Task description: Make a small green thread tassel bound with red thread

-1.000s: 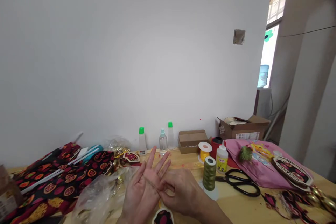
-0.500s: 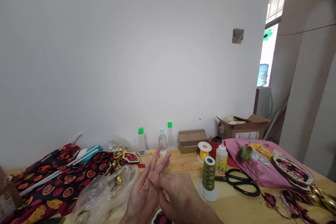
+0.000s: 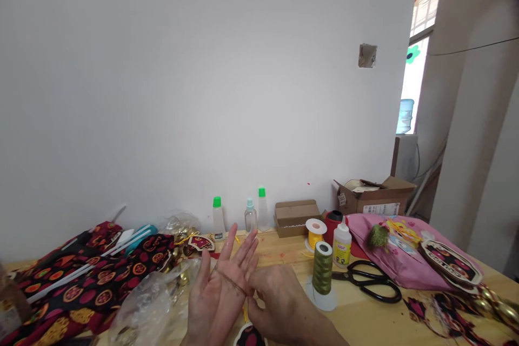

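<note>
My left hand point(image 3: 221, 289) is palm up with its fingers stretched out and the thumb apart. A thin brownish-green thread point(image 3: 231, 283) runs across the palm towards my right hand point(image 3: 278, 297). The right thumb and fingertips are pinched together on the thread at the left palm's edge. Below the hands, a dark patterned piece with a pale border point(image 3: 250, 335) shows in part, with a yellow cord point(image 3: 245, 313) above it. To the right of my right hand stands a spool of olive-green thread point(image 3: 323, 269) on a white base.
Black-handled scissors point(image 3: 375, 281) and a yellow-labelled bottle point(image 3: 342, 246) are right of the spool. A pink bag point(image 3: 401, 265) lies further right. Patterned fabric point(image 3: 101, 286) and a clear plastic bag point(image 3: 141, 303) are on the left. Bottles point(image 3: 219, 221) and cardboard boxes point(image 3: 298, 219) stand along the wall.
My left hand has shifted slightly left and turned its palm further up, its thumb spreading away. More of the thread now shows across the palm. The right hand stays pinched close by.
</note>
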`<move>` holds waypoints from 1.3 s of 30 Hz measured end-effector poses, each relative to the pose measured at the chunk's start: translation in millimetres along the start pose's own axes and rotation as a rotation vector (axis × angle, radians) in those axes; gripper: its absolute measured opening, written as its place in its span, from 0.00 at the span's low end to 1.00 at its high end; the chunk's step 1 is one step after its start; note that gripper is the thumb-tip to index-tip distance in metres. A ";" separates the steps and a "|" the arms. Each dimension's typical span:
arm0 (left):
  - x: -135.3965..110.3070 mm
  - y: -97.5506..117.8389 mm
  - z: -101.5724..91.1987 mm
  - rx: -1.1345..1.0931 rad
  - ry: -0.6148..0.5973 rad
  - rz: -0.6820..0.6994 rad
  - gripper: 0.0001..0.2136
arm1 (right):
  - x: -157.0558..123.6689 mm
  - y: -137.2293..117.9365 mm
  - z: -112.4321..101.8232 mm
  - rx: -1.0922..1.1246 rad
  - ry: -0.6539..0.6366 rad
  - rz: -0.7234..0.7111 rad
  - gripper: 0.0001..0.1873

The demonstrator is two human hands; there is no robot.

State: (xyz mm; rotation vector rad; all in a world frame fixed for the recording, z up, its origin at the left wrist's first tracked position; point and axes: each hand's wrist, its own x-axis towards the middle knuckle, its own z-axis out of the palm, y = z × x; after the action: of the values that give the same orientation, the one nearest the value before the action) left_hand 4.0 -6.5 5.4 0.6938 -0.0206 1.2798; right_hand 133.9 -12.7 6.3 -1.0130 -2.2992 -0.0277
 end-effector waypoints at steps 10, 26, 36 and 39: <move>0.1 4.9 -8.1 0.055 -0.035 0.020 0.28 | 0.9 2.9 -16.1 0.192 -0.110 0.125 0.06; 0.2 17.2 -4.8 0.366 0.234 0.069 0.27 | -3.3 5.3 -33.0 0.168 -0.279 0.037 0.08; -8.8 -23.5 -0.3 0.096 0.037 -0.375 0.21 | -1.3 15.4 -37.2 0.099 -0.064 -0.127 0.03; -9.7 -25.1 -0.1 0.042 -0.039 -0.438 0.18 | -2.0 18.8 -33.7 0.067 -0.070 -0.103 0.03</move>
State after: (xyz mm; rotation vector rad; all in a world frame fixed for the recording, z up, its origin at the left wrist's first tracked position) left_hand 23.0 -17.7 -10.0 0.7129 0.1206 0.8480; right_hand 165.5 -9.4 28.4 -0.8745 -2.3975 0.0429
